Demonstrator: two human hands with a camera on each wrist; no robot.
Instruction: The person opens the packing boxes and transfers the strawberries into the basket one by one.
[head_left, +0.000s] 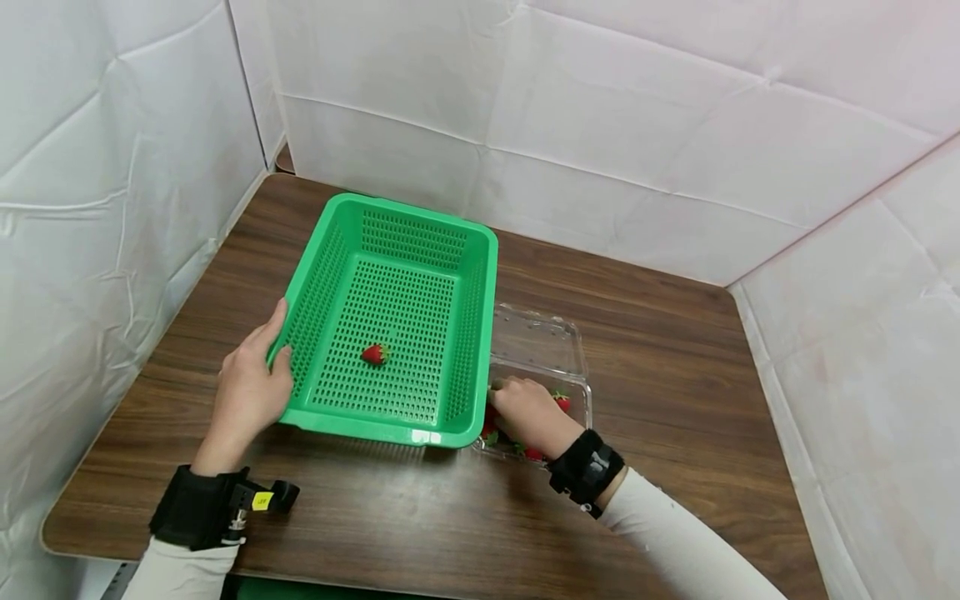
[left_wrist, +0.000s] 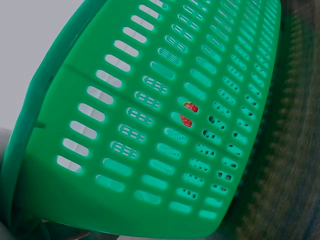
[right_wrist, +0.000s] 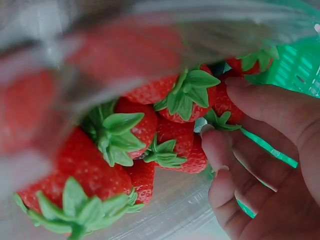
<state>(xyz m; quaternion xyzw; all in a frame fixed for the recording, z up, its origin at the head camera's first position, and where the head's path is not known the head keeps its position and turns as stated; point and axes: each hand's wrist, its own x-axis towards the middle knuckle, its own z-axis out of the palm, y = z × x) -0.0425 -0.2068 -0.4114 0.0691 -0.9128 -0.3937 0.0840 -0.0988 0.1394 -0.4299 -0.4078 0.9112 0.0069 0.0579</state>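
Observation:
A green plastic basket (head_left: pixel 384 287) with slotted walls has one strawberry (head_left: pixel 375 354) lying on its floor. At the basket's left side, my left hand (head_left: pixel 251 379) grips the rim, thumb over the inside edge. That same strawberry shows red through the slots in the left wrist view. My right hand (head_left: pixel 534 412) reaches into a clear plastic box (head_left: pixel 587 408) of strawberries. In the right wrist view, its thumb and fingers (right_wrist: pixel 217 147) close around a strawberry (right_wrist: pixel 225 107) at the edge of the pile. Several more strawberries (right_wrist: pixel 175 140) with green leaves crowd beside it.
The clear box's lid (head_left: pixel 536 337) lies folded back behind it, and the basket's right rim overhangs the box's left side in the head view. Underneath is a brown wooden table (head_left: pixel 660 375). White sheeting (head_left: pixel 600 108) walls off the back and sides.

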